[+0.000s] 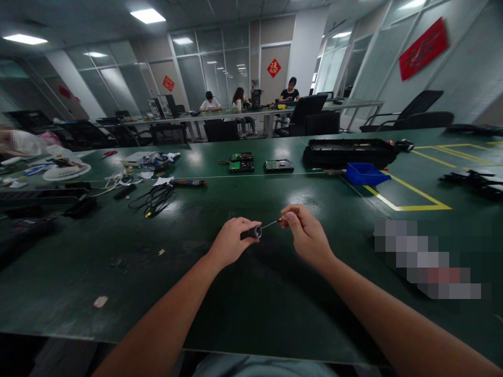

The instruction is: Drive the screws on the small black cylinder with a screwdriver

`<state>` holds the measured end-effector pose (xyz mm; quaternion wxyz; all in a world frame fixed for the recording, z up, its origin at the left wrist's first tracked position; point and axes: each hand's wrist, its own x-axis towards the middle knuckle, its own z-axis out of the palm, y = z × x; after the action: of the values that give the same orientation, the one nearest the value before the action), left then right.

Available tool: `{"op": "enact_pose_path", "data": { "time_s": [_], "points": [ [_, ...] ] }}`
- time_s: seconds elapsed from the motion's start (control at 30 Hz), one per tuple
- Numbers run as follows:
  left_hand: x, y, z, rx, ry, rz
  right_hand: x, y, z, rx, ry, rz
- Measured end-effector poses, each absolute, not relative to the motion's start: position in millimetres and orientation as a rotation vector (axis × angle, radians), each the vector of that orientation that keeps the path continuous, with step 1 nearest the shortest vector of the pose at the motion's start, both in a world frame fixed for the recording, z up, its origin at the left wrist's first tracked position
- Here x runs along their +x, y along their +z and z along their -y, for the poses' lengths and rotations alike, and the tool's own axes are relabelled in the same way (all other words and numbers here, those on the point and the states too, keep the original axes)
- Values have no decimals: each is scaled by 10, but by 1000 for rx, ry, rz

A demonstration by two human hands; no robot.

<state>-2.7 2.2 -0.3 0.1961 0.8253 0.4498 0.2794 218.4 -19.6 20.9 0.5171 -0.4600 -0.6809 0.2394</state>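
Just above the green table point(259, 309), my left hand point(231, 241) is closed around a short black cylinder point(251, 232), whose round, hollow-looking end faces right. My right hand point(308, 235) pinches a screwdriver point(280, 219) with a red part on its handle. The thin metal shaft points left, and its tip is at the cylinder's open end. Whether the tip touches the inside cannot be made out. My fingers hide much of the cylinder's body and of the screwdriver's handle.
Green circuit boards point(241, 163) and a hard drive point(279, 165) lie ahead. A blue scoop-like tray point(365, 174) and a long black housing point(349, 153) stand at the right. Coiled black cable point(155, 199) lies left. People sit at a far table.
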Motion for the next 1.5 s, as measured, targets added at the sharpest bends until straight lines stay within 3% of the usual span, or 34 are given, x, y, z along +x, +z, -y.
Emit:
{"op": "enact_pose_path", "data": {
  "time_s": [0.6,1.03,1.5],
  "points": [
    [-29,-45,-35,2380,723,-1307,2193,223,154,-1198,277,1767],
    [-51,35,-59,1704,1004,-1118,2239,211,129,-1203,296,1664],
    [171,79,74,2504,214,-1402,2239,227,128,-1208,312,1676]
  ]
}}
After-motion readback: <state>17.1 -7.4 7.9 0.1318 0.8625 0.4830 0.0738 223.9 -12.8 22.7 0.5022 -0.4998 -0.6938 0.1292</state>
